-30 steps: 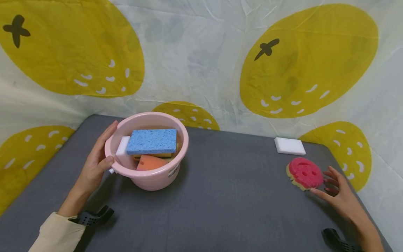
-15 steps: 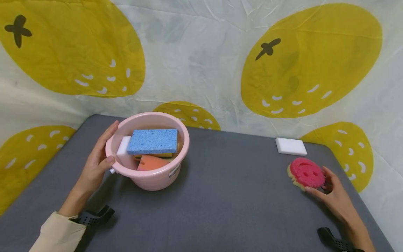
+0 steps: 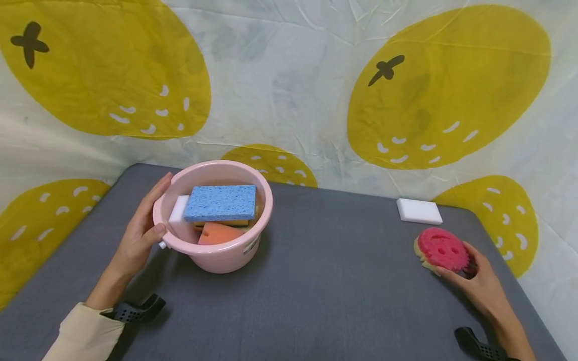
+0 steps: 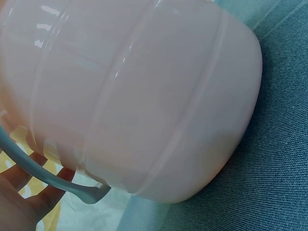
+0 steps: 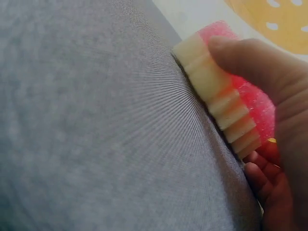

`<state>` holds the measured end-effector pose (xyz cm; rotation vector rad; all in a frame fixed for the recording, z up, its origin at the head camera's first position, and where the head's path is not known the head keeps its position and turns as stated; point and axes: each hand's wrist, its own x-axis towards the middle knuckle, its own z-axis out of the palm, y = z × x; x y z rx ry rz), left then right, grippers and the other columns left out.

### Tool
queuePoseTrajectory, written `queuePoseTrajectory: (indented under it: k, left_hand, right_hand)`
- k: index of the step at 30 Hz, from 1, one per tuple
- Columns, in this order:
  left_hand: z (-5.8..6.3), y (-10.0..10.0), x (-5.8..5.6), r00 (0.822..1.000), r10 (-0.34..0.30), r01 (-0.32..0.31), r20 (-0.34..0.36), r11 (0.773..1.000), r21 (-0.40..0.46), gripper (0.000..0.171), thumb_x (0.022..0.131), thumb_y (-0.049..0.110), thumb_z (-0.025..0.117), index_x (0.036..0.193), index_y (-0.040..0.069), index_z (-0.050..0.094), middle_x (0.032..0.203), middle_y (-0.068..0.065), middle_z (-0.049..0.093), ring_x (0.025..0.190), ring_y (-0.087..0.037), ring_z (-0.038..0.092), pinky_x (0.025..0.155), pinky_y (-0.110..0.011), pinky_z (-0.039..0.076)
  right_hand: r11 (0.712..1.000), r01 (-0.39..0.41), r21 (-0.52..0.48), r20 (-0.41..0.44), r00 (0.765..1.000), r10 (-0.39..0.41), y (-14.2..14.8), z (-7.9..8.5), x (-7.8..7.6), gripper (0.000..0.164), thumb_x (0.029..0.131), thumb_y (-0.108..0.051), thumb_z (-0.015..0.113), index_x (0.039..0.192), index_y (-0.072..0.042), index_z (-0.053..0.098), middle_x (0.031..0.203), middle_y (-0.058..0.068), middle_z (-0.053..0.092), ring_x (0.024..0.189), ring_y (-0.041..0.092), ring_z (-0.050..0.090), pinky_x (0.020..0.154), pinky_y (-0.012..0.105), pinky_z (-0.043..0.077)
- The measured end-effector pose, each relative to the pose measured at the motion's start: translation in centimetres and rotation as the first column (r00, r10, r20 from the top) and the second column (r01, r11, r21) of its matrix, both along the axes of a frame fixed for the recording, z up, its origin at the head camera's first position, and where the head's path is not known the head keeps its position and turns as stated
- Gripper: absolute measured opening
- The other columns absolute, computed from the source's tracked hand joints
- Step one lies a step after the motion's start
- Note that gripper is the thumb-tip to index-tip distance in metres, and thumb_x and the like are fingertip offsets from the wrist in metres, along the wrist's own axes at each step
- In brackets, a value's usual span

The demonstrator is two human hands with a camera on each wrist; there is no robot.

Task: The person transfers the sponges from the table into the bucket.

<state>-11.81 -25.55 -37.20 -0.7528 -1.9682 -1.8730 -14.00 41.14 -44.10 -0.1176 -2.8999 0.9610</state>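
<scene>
My left hand (image 3: 137, 240) holds the left rim of a pink bucket (image 3: 219, 261), thumb at the near side and fingers along the outside. A curved handle (image 4: 57, 182) crosses in front of those fingers in the left wrist view. Inside the bucket lie a blue sponge (image 3: 220, 203), an orange sponge (image 3: 219, 234) and a white block (image 3: 178, 209); what lies deeper is hidden. On the right, my right hand (image 3: 483, 283) pinches a round scalloped sponge (image 3: 442, 250), pink on top and cream below, between thumb and fingers. In the right wrist view its cream side sits at the table surface.
Behind the pink sponge, a white rectangular block (image 3: 419, 211) lies close to the back edge of the grey table (image 3: 325, 281). A white sheet (image 3: 280, 90) with large yellow fruit prints hangs behind and at the sides.
My right hand has moved left onto the pink sponge, and its thumb and fingers have closed on the edges. The left hand and bucket stay in place.
</scene>
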Motion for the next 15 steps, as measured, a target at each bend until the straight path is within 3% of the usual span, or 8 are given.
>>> queuePoseTrajectory:
  k: [1, 4, 10, 15]
  left_hand:
    - [0.0, 0.0, 0.01, 1.0, 0.003, -0.003, 0.002, 1.0, -0.001, 0.07, 0.087, 0.006, 0.052, 0.151, 0.003, 0.023, 0.157, -0.015, 0.015, 0.134, -0.03, 0.019, 0.1, -0.019, 0.036]
    - [0.03, 0.0, 0.05, 1.0, 0.011, -0.011, 0.004, 1.0, -0.004, 0.07, 0.087, 0.005, 0.052, 0.151, 0.003, 0.023, 0.157, -0.015, 0.015, 0.135, -0.03, 0.019, 0.1, -0.019, 0.036]
    - [0.06, 0.02, 0.05, 1.0, 0.01, -0.01, 0.002, 1.0, 0.001, 0.07, 0.087, 0.007, 0.053, 0.151, 0.002, 0.024, 0.157, -0.015, 0.015, 0.135, -0.03, 0.019, 0.101, -0.019, 0.035]
    - [0.03, 0.04, 0.0, 1.0, 0.006, -0.006, 0.001, 1.0, 0.003, 0.07, 0.087, 0.009, 0.054, 0.151, 0.002, 0.023, 0.157, -0.015, 0.014, 0.135, -0.03, 0.019, 0.101, -0.02, 0.034]
  right_hand:
    - [1.0, 0.007, -0.003, -0.004, 1.0, -0.007, -0.03, -0.01, 0.02, 0.099, 0.085, -0.039, 0.07, 0.152, -0.002, 0.008, 0.141, 0.035, 0.027, 0.112, 0.045, 0.036, 0.07, 0.011, 0.029]
    - [0.999, 0.029, -0.015, -0.01, 1.0, -0.029, -0.12, 0.01, 0.04, 0.098, 0.085, -0.039, 0.07, 0.153, -0.003, 0.009, 0.14, 0.033, 0.03, 0.109, 0.043, 0.039, 0.067, 0.012, 0.031]
    - [0.997, 0.06, -0.042, -0.018, 0.998, -0.061, -0.33, 0.18, 0.04, 0.096, 0.086, -0.039, 0.069, 0.154, -0.007, 0.009, 0.144, 0.031, 0.028, 0.113, 0.044, 0.038, 0.072, 0.016, 0.032]
    - [0.995, 0.065, -0.071, -0.028, 0.997, -0.067, -0.64, 0.54, 0.12, 0.095, 0.085, -0.037, 0.07, 0.154, -0.011, 0.011, 0.143, 0.029, 0.031, 0.105, 0.016, 0.042, 0.069, 0.009, 0.032]
